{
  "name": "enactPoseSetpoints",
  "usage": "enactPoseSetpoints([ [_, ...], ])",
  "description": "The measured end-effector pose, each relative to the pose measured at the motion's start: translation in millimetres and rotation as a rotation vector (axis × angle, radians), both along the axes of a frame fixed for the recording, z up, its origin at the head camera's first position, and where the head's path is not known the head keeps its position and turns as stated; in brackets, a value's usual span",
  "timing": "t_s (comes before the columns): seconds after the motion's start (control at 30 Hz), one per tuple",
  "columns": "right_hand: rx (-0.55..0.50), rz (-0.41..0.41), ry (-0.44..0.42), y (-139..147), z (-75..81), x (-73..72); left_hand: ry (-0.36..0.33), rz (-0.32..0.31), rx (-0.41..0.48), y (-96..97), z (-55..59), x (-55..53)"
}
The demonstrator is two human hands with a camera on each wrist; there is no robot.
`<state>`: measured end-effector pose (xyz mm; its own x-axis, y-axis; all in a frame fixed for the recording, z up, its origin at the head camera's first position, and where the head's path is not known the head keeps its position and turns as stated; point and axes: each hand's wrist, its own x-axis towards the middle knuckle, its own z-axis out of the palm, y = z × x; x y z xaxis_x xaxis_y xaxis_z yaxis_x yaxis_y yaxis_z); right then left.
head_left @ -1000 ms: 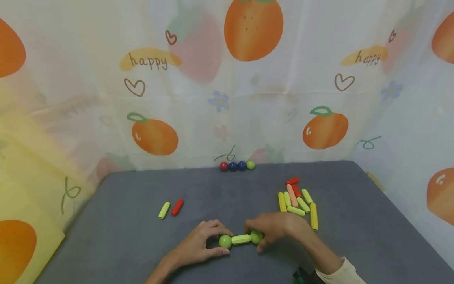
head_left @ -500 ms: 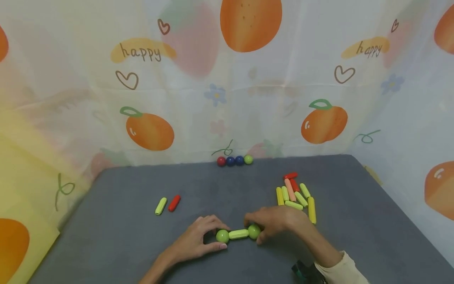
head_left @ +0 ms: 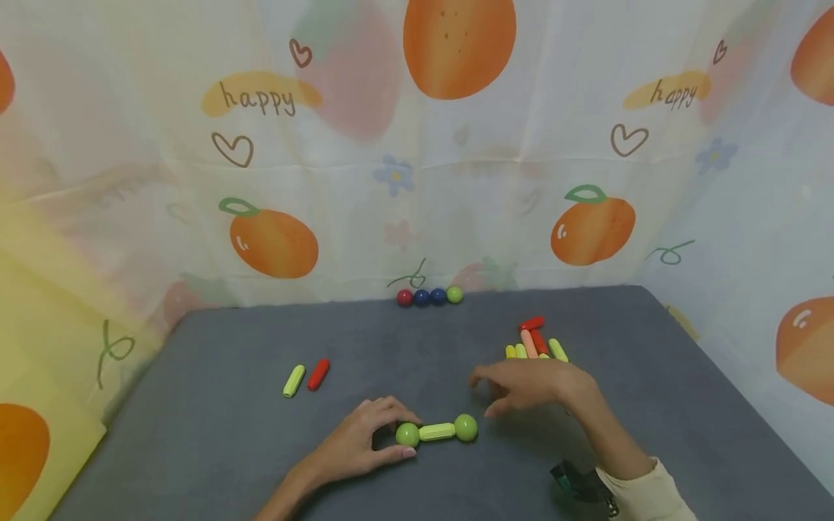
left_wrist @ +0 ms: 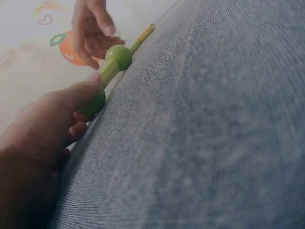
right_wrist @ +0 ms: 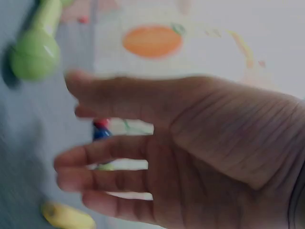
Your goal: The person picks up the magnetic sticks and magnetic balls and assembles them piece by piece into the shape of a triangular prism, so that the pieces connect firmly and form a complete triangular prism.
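Observation:
On the grey tabletop lies a joined piece: a pale green stick [head_left: 437, 432] between a left green ball [head_left: 407, 435] and a right green ball [head_left: 465, 428]. My left hand [head_left: 365, 438] holds the left ball between thumb and fingers. Up and to the right of the right ball hovers my right hand [head_left: 534, 385], apart from it. In the right wrist view that hand [right_wrist: 190, 143] has its fingers extended with nothing in them. It partly hides a pile of sticks in the head view, among them a pink stick [head_left: 529, 344] and a red stick [head_left: 538, 341].
At the back edge stand a red ball [head_left: 405, 297], two blue balls [head_left: 430, 297] and a green ball [head_left: 454, 294] in a row. A light green stick [head_left: 294, 380] and a red stick [head_left: 318, 374] lie at the left. A black object [head_left: 576, 483] is near the right sleeve.
My right hand has let go of the right green ball and moved up and right toward the stick pile. The left hand has kept its hold on the left ball.

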<state>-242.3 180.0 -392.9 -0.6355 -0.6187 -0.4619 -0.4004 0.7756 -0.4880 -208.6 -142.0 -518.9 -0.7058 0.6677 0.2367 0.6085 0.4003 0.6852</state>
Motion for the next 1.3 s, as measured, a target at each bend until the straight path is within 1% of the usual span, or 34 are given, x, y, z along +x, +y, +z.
enactPoseSetpoints([
  [0.1, -0.018, -0.12, 0.056, 23.7, 9.1, -1.6, -0.002, 0.0, 0.003, 1.9, -1.2, 0.2],
  [0.2, -0.002, -0.165, 0.114, 45.3, 13.7, -5.3, 0.006, 0.004, 0.005, 2.7, -2.2, -0.4],
  [0.23, 0.004, -0.177, 0.117, 50.4, 14.0, -6.4, 0.009, 0.005, 0.006, 2.8, -2.2, -0.5],
  [0.33, 0.047, -0.148, 0.148, 59.9, 12.5, -8.9, 0.01, 0.006, 0.005, 1.5, -2.2, -0.2],
  [0.47, 0.077, -0.118, 0.151, 56.2, 5.3, -11.4, 0.013, 0.005, 0.002, -0.9, -2.0, 0.5],
  [0.57, 0.104, -0.16, 0.11, 48.4, -2.3, -12.6, 0.015, 0.005, 0.001, -1.4, -2.5, 0.7],
  [0.7, 0.218, -0.242, 0.036, 39.3, -10.6, -13.5, 0.011, 0.005, 0.005, -0.7, -2.5, 0.3],
  [0.77, 0.261, -0.278, 0.022, 35.5, -13.8, -14.1, 0.011, 0.008, 0.002, -0.2, -2.3, -0.2],
  [0.83, 0.279, -0.297, 0.023, 32.2, -16.5, -14.3, 0.009, 0.01, 0.0, 0.3, -2.2, -0.1],
  [0.93, 0.288, -0.302, 0.029, 28.6, -18.1, -13.6, 0.004, 0.014, -0.008, 0.7, -2.1, 1.2],
  [1.0, 0.295, -0.293, 0.015, 27.9, -17.3, -12.6, -0.002, 0.014, -0.007, 0.7, -1.9, 2.2],
  [1.07, 0.293, -0.301, -0.001, 28.5, -14.5, -10.7, -0.002, 0.015, -0.007, 0.4, -1.8, 3.1],
  [1.23, 0.232, -0.364, -0.036, 33.5, -6.5, -6.0, 0.013, 0.013, -0.003, -0.2, -1.6, 2.4],
  [1.3, 0.213, -0.369, -0.045, 35.4, -4.7, -5.9, 0.018, 0.011, 0.002, -0.3, -1.3, 1.5],
])
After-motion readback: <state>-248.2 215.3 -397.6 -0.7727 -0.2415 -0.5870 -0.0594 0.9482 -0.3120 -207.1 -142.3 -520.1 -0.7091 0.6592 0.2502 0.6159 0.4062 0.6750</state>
